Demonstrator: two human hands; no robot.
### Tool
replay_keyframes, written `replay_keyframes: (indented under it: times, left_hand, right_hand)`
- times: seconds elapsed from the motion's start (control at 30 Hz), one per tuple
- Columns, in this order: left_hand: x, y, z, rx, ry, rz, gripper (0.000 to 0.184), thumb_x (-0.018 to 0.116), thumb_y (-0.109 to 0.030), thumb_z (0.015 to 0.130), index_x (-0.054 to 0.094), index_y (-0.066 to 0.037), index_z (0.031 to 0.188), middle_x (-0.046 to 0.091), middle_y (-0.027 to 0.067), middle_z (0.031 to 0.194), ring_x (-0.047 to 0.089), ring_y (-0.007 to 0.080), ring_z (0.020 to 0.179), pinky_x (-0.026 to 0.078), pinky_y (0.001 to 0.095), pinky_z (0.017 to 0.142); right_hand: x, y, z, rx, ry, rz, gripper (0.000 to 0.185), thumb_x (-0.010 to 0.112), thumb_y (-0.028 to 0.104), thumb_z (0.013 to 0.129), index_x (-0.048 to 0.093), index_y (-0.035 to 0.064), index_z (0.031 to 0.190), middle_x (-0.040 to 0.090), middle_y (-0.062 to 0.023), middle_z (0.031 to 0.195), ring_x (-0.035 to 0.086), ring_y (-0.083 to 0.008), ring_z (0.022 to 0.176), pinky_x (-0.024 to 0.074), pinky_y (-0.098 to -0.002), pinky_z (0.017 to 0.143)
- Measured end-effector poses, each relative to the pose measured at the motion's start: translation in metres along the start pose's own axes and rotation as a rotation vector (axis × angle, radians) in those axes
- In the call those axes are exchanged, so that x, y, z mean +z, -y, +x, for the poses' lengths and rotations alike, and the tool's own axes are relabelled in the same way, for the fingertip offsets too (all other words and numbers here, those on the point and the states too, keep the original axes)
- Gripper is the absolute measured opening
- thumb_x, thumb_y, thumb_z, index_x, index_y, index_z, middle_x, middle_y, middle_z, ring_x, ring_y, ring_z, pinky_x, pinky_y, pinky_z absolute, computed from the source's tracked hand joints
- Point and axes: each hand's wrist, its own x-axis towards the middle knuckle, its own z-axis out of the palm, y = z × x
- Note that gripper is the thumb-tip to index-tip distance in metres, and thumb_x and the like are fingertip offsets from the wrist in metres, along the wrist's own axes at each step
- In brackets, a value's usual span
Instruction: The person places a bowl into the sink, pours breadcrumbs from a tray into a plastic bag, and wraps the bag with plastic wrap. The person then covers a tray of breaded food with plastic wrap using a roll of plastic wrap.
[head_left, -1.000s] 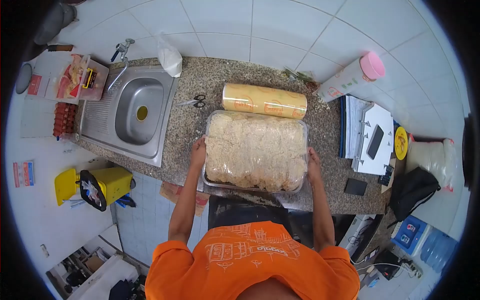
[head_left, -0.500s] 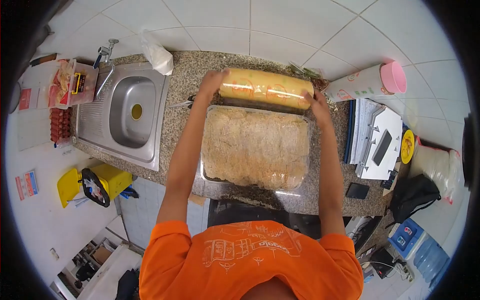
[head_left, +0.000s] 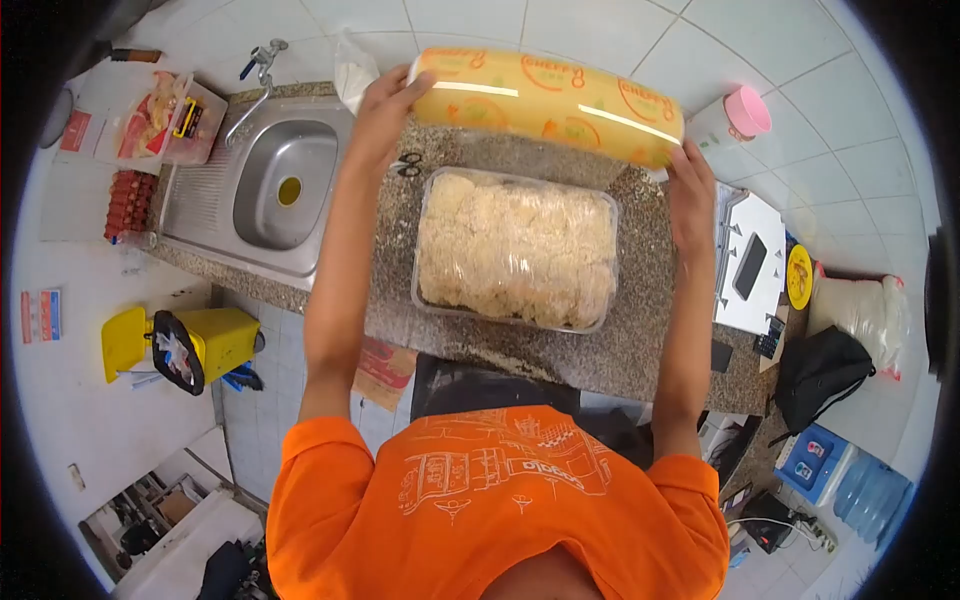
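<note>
A large yellowish roll of plastic wrap [head_left: 548, 105] with red print is held up between my hands, lifted off the counter. My left hand [head_left: 388, 105] grips its left end, and my right hand [head_left: 690, 190] grips its right end. Below the roll, a clear plastic tray [head_left: 517, 322] lies on the granite counter, filled with pale, crumb-coated pieces [head_left: 515, 245]. Clear film shines over the top of the pieces. Dark-handled scissors [head_left: 407, 165] lie left of the tray, near my left forearm.
A steel sink [head_left: 290, 190] with a tap [head_left: 264, 60] is at the left. Beyond it are a plastic container [head_left: 195, 125] and stacked egg trays [head_left: 130, 205]. At the right are a pink cup [head_left: 747, 110], papers with a phone [head_left: 750, 266], and a black bag [head_left: 825, 375].
Both hands have raised the roll off the counter, up and closer to the camera. Its print is more visible. The view has shifted, and the scissors show more fully.
</note>
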Motion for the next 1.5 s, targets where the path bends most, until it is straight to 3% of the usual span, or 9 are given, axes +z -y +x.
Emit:
replay_keyframes:
  times: [0.1,0.3,0.67,0.77,0.87,0.93,1.13,1.37,1.5]
  left_hand:
    - [-0.032,-0.021,-0.119,-0.139,0.061,-0.056,0.043,0.058,-0.027,0.094,0.058,0.004,0.124,0.064,0.0085,0.114,0.057,0.0145,0.106,0.042,0.0293,0.093]
    - [-0.065,0.083,-0.310,-0.545,-0.015,-0.101,0.033,0.063,-0.012,0.092,0.058,0.003,0.121,0.066,0.0056,0.106,0.060,0.0112,0.094,0.048,0.0252,0.083]
    - [-0.116,0.155,-0.279,-0.810,0.365,0.177,0.030,0.061,-0.025,0.094,0.061,-0.001,0.112,0.067,0.0050,0.099,0.061,0.0130,0.088,0.048,0.0282,0.077]
    - [-0.139,0.187,-0.201,-0.884,0.260,0.148,0.047,0.045,-0.044,0.099,0.063,-0.002,0.110,0.066,0.0079,0.098,0.060,0.0169,0.087,0.051,0.0343,0.073]
    - [-0.090,0.233,-0.159,-0.703,0.107,0.153,0.062,0.031,-0.053,0.101,0.063,-0.001,0.112,0.065,0.0082,0.102,0.060,0.0159,0.092,0.050,0.0342,0.078]
    - [-0.066,0.281,-0.134,-0.447,0.032,0.216,0.051,0.035,-0.042,0.104,0.064,-0.002,0.112,0.063,0.0036,0.085,0.054,0.0114,0.070,0.047,0.0304,0.065]
    - [-0.041,0.279,-0.119,-0.503,-0.096,-0.006,0.035,0.041,-0.024,0.104,0.065,0.000,0.114,0.068,0.0052,0.095,0.059,0.0113,0.081,0.047,0.0271,0.075]
    - [-0.033,0.169,0.007,-0.091,-0.131,0.391,0.037,0.042,-0.025,0.098,0.065,-0.001,0.113,0.068,0.0102,0.098,0.061,0.0174,0.089,0.047,0.0329,0.081]
    - [-0.019,-0.018,0.033,0.089,-0.099,0.234,0.040,0.039,-0.024,0.097,0.063,0.004,0.112,0.067,0.0188,0.108,0.062,0.0252,0.099,0.045,0.0349,0.087]
  right_hand:
    - [0.021,0.065,-0.117,0.071,0.027,-0.174,0.050,0.062,0.030,0.092,0.055,-0.0027,0.128,0.061,-0.0096,0.119,0.055,-0.0172,0.113,0.0405,-0.0340,0.099]
    - [0.014,-0.037,-0.308,0.503,0.121,0.075,0.030,0.063,0.015,0.093,0.057,-0.0009,0.118,0.061,-0.0068,0.115,0.056,-0.0156,0.109,0.0424,-0.0328,0.096]
    - [-0.043,-0.142,-0.304,0.684,0.326,-0.264,0.026,0.057,0.023,0.097,0.063,0.0017,0.109,0.065,-0.0056,0.103,0.060,-0.0134,0.096,0.0456,-0.0307,0.089]
    - [-0.089,-0.169,-0.220,0.544,-0.015,-0.312,0.037,0.048,0.032,0.101,0.063,-0.0011,0.111,0.064,-0.0062,0.104,0.060,-0.0169,0.097,0.0457,-0.0307,0.089]
    - [-0.078,-0.223,-0.157,0.640,-0.175,-0.049,0.040,0.045,0.031,0.102,0.057,-0.0020,0.123,0.061,-0.0106,0.117,0.059,-0.0202,0.106,0.0453,-0.0317,0.092]
    - [-0.066,-0.248,-0.130,0.677,-0.196,0.185,0.041,0.044,0.028,0.102,0.053,-0.0022,0.129,0.059,-0.0130,0.124,0.057,-0.0216,0.110,0.0450,-0.0322,0.093]
    - [-0.044,-0.236,-0.124,0.561,-0.371,0.142,0.044,0.042,0.030,0.101,0.050,-0.0011,0.131,0.056,-0.0140,0.128,0.057,-0.0228,0.113,0.0464,-0.0357,0.095]
    - [-0.033,-0.094,-0.033,0.222,-0.077,0.136,0.050,0.041,0.041,0.100,0.051,0.0013,0.129,0.061,-0.0149,0.116,0.062,-0.0222,0.103,0.0524,-0.0343,0.088]
    - [-0.031,0.033,0.012,-0.024,-0.212,0.054,0.048,0.042,0.035,0.101,0.047,-0.0011,0.133,0.062,-0.0153,0.116,0.063,-0.0224,0.104,0.0541,-0.0335,0.086]
